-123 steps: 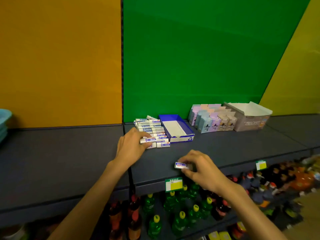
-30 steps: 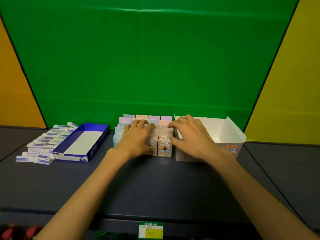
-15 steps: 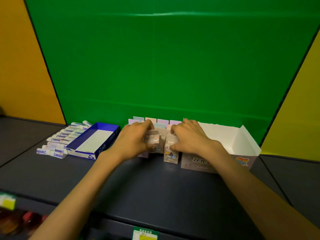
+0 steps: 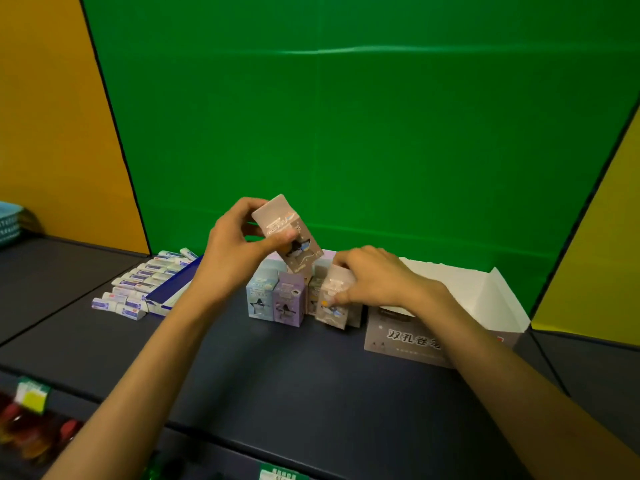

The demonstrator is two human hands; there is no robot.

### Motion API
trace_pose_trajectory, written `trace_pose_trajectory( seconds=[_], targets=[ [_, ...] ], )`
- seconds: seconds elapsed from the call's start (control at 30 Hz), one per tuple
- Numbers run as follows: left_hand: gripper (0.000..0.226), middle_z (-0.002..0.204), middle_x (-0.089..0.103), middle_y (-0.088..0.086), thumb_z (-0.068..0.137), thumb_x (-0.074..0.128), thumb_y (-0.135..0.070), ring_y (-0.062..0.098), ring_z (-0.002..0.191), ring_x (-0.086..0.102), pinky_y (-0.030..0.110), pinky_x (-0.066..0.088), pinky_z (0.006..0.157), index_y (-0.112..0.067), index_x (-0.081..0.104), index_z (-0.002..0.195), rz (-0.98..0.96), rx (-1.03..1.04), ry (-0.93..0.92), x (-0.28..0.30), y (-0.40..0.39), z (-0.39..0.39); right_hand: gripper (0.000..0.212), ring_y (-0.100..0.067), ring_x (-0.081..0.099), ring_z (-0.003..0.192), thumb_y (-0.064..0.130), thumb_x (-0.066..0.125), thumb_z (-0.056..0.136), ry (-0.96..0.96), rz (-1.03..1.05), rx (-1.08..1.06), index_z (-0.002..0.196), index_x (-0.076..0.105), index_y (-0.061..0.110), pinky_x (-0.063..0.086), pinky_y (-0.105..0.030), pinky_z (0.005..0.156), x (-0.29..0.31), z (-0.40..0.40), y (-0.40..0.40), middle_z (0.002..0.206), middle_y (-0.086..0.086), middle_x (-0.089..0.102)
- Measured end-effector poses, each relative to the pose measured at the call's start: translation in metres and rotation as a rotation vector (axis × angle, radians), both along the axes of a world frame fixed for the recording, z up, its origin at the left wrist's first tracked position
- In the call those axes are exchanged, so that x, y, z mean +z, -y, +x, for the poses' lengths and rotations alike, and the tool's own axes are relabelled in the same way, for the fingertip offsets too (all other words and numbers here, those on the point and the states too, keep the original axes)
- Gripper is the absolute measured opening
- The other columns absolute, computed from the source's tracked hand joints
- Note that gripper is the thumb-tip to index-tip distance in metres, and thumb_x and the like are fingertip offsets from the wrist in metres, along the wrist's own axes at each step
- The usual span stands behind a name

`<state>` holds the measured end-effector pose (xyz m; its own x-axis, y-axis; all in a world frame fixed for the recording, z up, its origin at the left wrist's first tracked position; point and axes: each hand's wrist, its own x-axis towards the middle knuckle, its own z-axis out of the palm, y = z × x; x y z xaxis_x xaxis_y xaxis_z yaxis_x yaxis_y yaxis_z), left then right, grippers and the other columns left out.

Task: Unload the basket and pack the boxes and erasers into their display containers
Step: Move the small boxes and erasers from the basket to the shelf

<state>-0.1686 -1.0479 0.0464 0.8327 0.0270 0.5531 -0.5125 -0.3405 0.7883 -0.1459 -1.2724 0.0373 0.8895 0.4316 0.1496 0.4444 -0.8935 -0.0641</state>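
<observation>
A dark shelf [image 4: 311, 375] runs along a green wall [image 4: 346, 133] with yellow walls beside it. The left hand [image 4: 235, 251] holds a small box [image 4: 282, 230] up, tilted. The right hand [image 4: 374, 278] grips another box [image 4: 334, 303] on the shelf, beside a white carton [image 4: 485, 299]. Erasers [image 4: 138, 285] lie left of a blue tray [image 4: 169, 289].

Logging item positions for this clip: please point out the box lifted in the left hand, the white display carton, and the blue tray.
lifted box [image 4: 277, 220], head view, upper front face
white display carton [image 4: 408, 337], head view, printed front wall
blue tray [image 4: 173, 287], head view, near side wall
</observation>
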Motion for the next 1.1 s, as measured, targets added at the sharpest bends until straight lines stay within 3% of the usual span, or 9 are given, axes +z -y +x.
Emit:
trace_pose_trajectory(
  seconds=[0.1, 0.23, 0.37, 0.5, 0.67, 0.9, 1.0, 1.1],
  targets=[
    [0.036, 0.102, 0.068, -0.003, 0.082, 0.081, -0.023, 0.009, 0.088, 0.062, 0.025, 0.052, 0.078, -0.017, 0.061, 0.11, -0.066, -0.048, 0.033, 0.009, 0.017, 0.005, 0.045, -0.013, 0.059, 0.081, 0.054, 0.083, 0.071, -0.023, 0.182, 0.022, 0.101, 0.064, 0.025, 0.044, -0.031, 0.067, 0.031, -0.011, 0.022, 0.091, 0.01, 0.065],
    [0.034, 0.103, 0.069, -0.007, 0.081, 0.081, -0.026, 0.011, 0.09, 0.063, 0.027, 0.051, 0.076, -0.022, 0.062, 0.109, -0.101, -0.026, 0.062, 0.012, 0.047, 0.018, 0.043, -0.015, 0.062, 0.083, 0.046, 0.086, 0.07, -0.001, 0.212, -0.06, 0.101, 0.065, 0.024, 0.051, -0.035, 0.074, 0.06, -0.019, 0.069, 0.091, 0.008, 0.068],
    [0.034, 0.098, 0.069, -0.014, 0.079, 0.083, -0.026, 0.004, 0.087, 0.062, 0.017, 0.045, 0.067, -0.025, 0.062, 0.106, -0.057, -0.019, 0.097, 0.013, 0.082, 0.025, 0.041, -0.014, 0.066, 0.081, 0.043, 0.088, 0.067, 0.058, 0.315, -0.148, 0.096, 0.066, 0.024, 0.055, -0.04, 0.075, 0.066, -0.024, 0.113, 0.087, 0.009, 0.07],
    [0.034, 0.098, 0.068, -0.014, 0.079, 0.083, -0.025, 0.006, 0.087, 0.061, 0.018, 0.047, 0.067, -0.025, 0.061, 0.105, -0.033, -0.074, 0.1, 0.009, 0.115, 0.03, 0.041, -0.011, 0.067, 0.081, 0.039, 0.09, 0.067, 0.069, 0.39, -0.17, 0.097, 0.065, 0.025, 0.056, -0.04, 0.074, 0.062, -0.023, 0.141, 0.089, 0.011, 0.071],
    [0.036, 0.095, 0.068, -0.015, 0.075, 0.086, -0.025, 0.007, 0.084, 0.064, 0.021, 0.052, 0.071, -0.025, 0.063, 0.102, 0.067, -0.167, 0.039, 0.003, 0.146, 0.035, 0.044, -0.016, 0.063, 0.084, 0.039, 0.089, 0.067, 0.037, 0.177, -0.337, 0.101, 0.063, 0.026, 0.053, -0.037, 0.075, 0.034, 0.0, 0.179, 0.095, 0.006, 0.069],
    [0.041, 0.095, 0.068, -0.014, 0.07, 0.089, -0.03, 0.001, 0.084, 0.062, 0.016, 0.045, 0.066, -0.024, 0.064, 0.102, 0.35, -0.217, 0.003, -0.008, 0.174, 0.042, 0.045, -0.017, 0.061, 0.088, 0.038, 0.088, 0.069, -0.003, 0.0, -0.412, 0.102, 0.058, 0.027, 0.048, -0.034, 0.074, -0.005, 0.025, 0.207, 0.099, 0.006, 0.067],
    [0.042, 0.095, 0.069, -0.012, 0.07, 0.089, -0.03, 0.005, 0.086, 0.063, 0.028, 0.051, 0.075, -0.023, 0.064, 0.103, 0.438, -0.234, -0.002, -0.015, 0.185, 0.047, 0.044, -0.018, 0.057, 0.091, 0.043, 0.084, 0.071, 0.071, -0.145, -0.396, 0.102, 0.058, 0.027, 0.038, -0.034, 0.08, -0.013, 0.028, 0.207, 0.097, 0.006, 0.065],
    [0.043, 0.095, 0.069, -0.012, 0.07, 0.089, -0.03, 0.007, 0.086, 0.063, 0.037, 0.054, 0.08, -0.024, 0.063, 0.105, 0.494, -0.261, -0.024, -0.022, 0.193, 0.053, 0.04, -0.022, 0.057, 0.096, 0.041, 0.081, 0.074, 0.133, -0.314, -0.406, 0.103, 0.059, 0.023, 0.038, -0.039, 0.092, -0.021, 0.027, 0.203, 0.093, 0.001, 0.065]
  ],
)
